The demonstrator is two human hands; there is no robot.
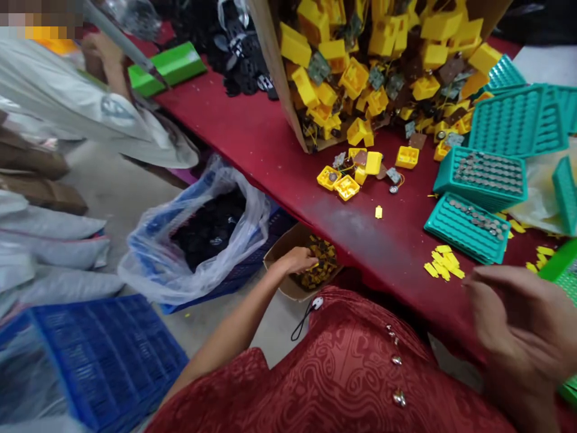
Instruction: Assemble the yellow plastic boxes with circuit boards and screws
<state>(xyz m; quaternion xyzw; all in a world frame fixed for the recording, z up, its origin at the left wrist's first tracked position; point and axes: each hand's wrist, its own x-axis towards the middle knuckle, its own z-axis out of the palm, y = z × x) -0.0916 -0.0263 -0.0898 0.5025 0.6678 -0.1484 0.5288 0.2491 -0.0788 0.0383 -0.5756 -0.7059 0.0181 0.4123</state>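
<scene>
My left hand (pixel 298 261) reaches down at the table's edge into a cardboard box (pixel 288 293) of small yellow and dark parts (pixel 322 258). Its fingers are closed, with a bright yellow plastic piece at the fingertips. My right hand (pixel 523 319) is over the table's near right side, curled and smeared by motion; whether anything is in it cannot be told. Closest to it lies a loose pile of flat yellow plastic pieces (pixel 444 263). Beyond the pile, a teal tray (pixel 469 237) holds rows of button cells (pixel 478 218). A single yellow piece (pixel 378 211) lies apart on the red cloth (pixel 288 174).
A large carton (pixel 279 72) spills yellow housings (pixel 354 78) with wired parts. Teal trays (pixel 505 120) stack at right, near a green basket (pixel 563 270). Left below are a lined blue crate (pixel 198 294) and another blue crate (pixel 112 355). A co-worker's sleeve (pixel 112 114) is at upper left.
</scene>
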